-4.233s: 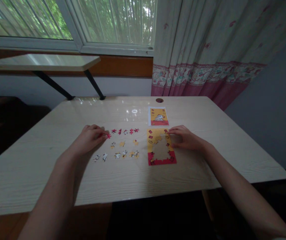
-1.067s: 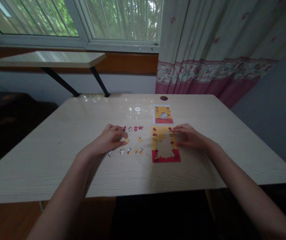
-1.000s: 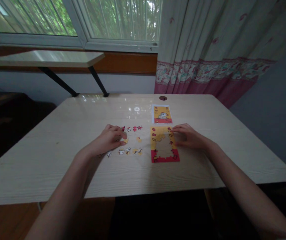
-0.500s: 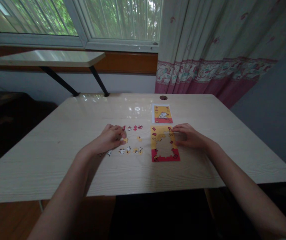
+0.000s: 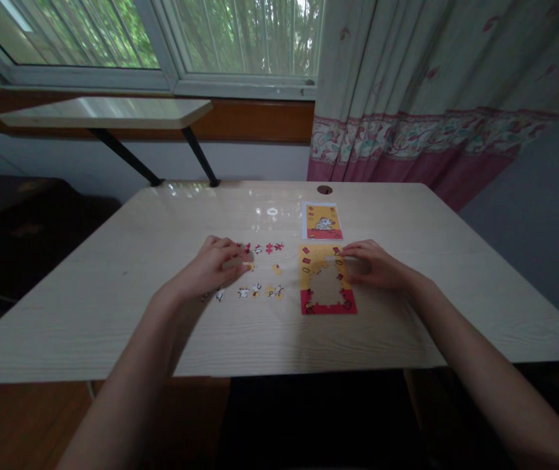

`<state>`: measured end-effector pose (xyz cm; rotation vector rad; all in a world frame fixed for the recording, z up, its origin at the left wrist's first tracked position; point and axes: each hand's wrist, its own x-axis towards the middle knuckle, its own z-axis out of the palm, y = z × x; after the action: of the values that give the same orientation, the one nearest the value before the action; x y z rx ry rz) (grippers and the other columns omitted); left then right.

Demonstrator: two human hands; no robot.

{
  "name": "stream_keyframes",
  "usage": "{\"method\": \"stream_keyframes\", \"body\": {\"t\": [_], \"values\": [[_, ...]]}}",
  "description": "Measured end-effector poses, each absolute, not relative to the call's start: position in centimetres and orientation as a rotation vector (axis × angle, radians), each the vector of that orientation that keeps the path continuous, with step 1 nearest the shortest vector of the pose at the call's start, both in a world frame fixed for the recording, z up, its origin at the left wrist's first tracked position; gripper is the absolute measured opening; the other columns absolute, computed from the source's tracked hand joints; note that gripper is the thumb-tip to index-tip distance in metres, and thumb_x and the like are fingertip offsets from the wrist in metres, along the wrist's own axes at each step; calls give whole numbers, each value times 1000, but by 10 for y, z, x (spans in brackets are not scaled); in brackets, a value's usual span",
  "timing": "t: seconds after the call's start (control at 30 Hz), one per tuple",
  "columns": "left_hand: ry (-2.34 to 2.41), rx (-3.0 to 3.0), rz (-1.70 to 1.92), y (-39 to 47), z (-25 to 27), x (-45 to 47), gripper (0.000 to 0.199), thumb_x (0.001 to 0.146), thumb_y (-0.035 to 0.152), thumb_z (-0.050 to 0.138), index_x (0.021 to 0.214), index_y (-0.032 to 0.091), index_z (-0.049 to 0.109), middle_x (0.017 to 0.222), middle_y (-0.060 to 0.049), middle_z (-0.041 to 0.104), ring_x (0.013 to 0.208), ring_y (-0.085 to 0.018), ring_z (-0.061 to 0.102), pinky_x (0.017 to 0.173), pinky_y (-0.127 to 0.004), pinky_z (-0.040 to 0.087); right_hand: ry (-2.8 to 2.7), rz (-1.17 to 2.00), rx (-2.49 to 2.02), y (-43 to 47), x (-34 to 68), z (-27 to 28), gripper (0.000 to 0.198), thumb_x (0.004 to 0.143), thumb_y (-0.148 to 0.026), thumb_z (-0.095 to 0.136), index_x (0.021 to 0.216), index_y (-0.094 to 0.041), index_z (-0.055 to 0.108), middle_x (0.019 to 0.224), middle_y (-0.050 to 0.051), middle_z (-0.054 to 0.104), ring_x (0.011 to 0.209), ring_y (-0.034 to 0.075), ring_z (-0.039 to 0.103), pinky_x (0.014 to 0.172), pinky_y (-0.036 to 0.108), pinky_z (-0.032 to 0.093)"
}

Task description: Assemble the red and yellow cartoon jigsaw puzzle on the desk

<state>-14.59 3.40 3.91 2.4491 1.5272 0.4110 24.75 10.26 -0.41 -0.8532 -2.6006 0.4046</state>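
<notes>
My left hand [image 5: 213, 266] is over the left part of the loose puzzle pieces, thumb and forefinger pinched at a small yellow puzzle piece [image 5: 251, 267]; the fingers partly cover it. Other pieces lie in rough rows around it: red ones [image 5: 269, 248] above, a yellow one [image 5: 277, 268] to the right, white and yellow ones [image 5: 244, 293] below. My right hand [image 5: 370, 264] rests at the right edge of the puzzle frame [image 5: 304, 287], fingers stretched out and touching its upper right border, thumb apart and lower. The yellow and red frame has a large gap in its middle.
Above the frame lies a picture card [image 5: 323, 222] with a white animal on yellow and red. A raised shelf [image 5: 107, 114] on dark legs stands at the table's back left. A round cable hole [image 5: 325, 190] is near the back edge, before the curtain [image 5: 357, 143].
The view has shifted slightly, moving everything a little to the right. My left hand has risen slightly with the yellow piece at its fingertips. My right hand stays at the frame's edge.
</notes>
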Motion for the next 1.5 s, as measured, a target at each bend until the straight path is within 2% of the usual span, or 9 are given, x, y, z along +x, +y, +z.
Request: {"method": "stream_keyframes", "body": {"t": [0.23,0.57,0.87,1.03,1.27,1.5], "values": [[1447,2476,343,13,43,-136,22,87,37,50,90,23,66,91,-3,63,88,-21,50,86,-38,33,-2610,400,-844,104,248,-4,50,74,-41,68,120,-26,58,120,9,59,112,27,52,95,47,40],[1287,2524,363,2,32,-99,20,85,36,56,96,22,65,90,-5,58,90,-22,47,83,-35,34,-2603,396,-830,105,248,-6,49,74,-41,68,119,-24,58,119,10,60,111,26,53,95,46,40],[1259,2509,369,3,31,-104,21,87,34,53,100,25,65,92,-4,59,90,-21,47,84,-36,33,-2612,391,-851,104,247,-4,49,74,-41,68,120,-26,58,120,8,59,112,27,53,96,48,41],[1378,2485,407,-10,38,-108,27,88,37,51,110,25,62,95,-5,60,92,-22,48,87,-38,34,-2610,400,-843,103,247,-4,49,74,-41,68,120,-26,58,120,8,59,112,26,52,97,47,40],[1778,2315,571,-43,32,-145,27,87,41,51,104,25,63,99,-5,64,94,-25,50,83,-41,38,-2607,411,-847,101,246,-1,48,75,-40,68,119,-26,58,119,9,59,111,26,52,95,47,41],[1908,2291,701,-51,17,-177,27,88,40,49,106,25,62,100,-7,64,95,-25,53,85,-44,38,-2598,415,-844,102,247,-2,48,74,-40,68,119,-25,58,119,10,59,111,27,52,95,46,40]]}}
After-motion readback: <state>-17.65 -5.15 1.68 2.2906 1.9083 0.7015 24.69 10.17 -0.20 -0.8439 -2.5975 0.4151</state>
